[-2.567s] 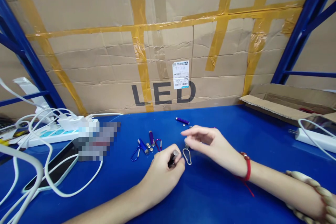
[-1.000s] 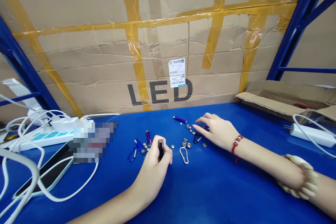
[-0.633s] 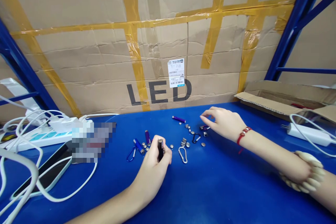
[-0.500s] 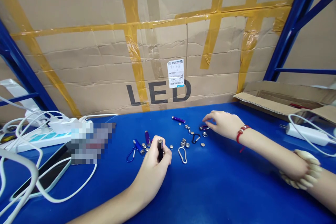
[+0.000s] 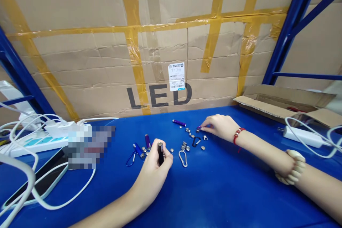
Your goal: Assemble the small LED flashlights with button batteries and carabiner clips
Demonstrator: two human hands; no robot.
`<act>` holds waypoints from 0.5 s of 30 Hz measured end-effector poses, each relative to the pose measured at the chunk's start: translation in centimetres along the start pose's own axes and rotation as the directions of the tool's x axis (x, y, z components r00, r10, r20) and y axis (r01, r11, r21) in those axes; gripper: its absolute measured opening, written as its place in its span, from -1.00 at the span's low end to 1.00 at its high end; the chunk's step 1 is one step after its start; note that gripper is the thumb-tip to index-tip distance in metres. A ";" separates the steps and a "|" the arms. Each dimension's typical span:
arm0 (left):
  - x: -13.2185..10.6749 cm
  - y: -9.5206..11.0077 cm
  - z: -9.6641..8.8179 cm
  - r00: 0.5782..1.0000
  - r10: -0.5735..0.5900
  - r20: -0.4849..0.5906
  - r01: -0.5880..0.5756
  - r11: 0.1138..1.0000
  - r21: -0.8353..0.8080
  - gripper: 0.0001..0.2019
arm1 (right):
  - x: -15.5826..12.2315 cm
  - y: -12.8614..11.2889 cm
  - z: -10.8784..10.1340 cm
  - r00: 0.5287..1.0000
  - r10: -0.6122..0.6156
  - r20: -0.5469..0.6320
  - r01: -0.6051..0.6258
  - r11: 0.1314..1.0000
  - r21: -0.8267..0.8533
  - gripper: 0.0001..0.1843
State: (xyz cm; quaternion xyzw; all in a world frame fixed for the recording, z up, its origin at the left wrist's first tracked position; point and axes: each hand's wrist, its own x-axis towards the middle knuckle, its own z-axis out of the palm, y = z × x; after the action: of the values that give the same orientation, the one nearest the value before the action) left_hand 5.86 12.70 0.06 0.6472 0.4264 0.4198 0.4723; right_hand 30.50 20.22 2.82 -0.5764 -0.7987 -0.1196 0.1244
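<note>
My left hand (image 5: 157,160) is closed around a small black flashlight tube (image 5: 160,153), held upright with its end facing up. Thumb and fingertips of my right hand (image 5: 220,127) pinch a small purple carabiner (image 5: 198,128), partly hidden by the fingers. Left of my left hand lie a blue tube (image 5: 138,150), a purple tube (image 5: 148,141) and a blue carabiner (image 5: 130,158). Between the hands are a silver carabiner (image 5: 183,159), a black carabiner (image 5: 196,141) and several button cells (image 5: 188,148). Farther back is another purple tube (image 5: 179,123).
Cables, a white power strip (image 5: 34,144) and a phone (image 5: 40,181) occupy the left side of the blue table (image 5: 213,192). On the right are a white adapter (image 5: 303,136) and an open cardboard box (image 5: 275,108). A large taped carton (image 5: 101,67) stands behind.
My right hand has closed its fingertips on the purple carabiner and shifted it slightly left. The left hand still grips the black tube. The whole view has moved a little.
</note>
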 end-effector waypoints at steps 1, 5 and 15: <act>0.0 0.1 0.0 1.000 0.004 0.001 -0.004 1.000 -0.011 -0.81 | -0.1 -0.3 -0.2 1.000 -0.013 -0.028 0.013 1.000 0.021 -0.81; -0.1 0.4 0.1 1.000 0.019 0.007 -0.019 1.000 -0.023 -0.80 | -1.0 -2.4 -1.1 0.984 -0.104 -0.144 0.124 0.982 0.140 -0.76; -0.1 0.4 -0.2 0.987 0.076 0.140 -0.073 0.997 -0.028 -0.79 | -3.8 -7.1 -0.7 0.815 -0.480 -0.323 0.576 0.617 0.535 -0.84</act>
State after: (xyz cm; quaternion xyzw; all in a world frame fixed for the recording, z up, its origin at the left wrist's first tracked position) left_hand 5.75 12.57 0.49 0.6854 0.3626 0.3953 0.4925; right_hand 24.99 14.42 1.82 -0.2321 -0.9152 0.0714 0.3217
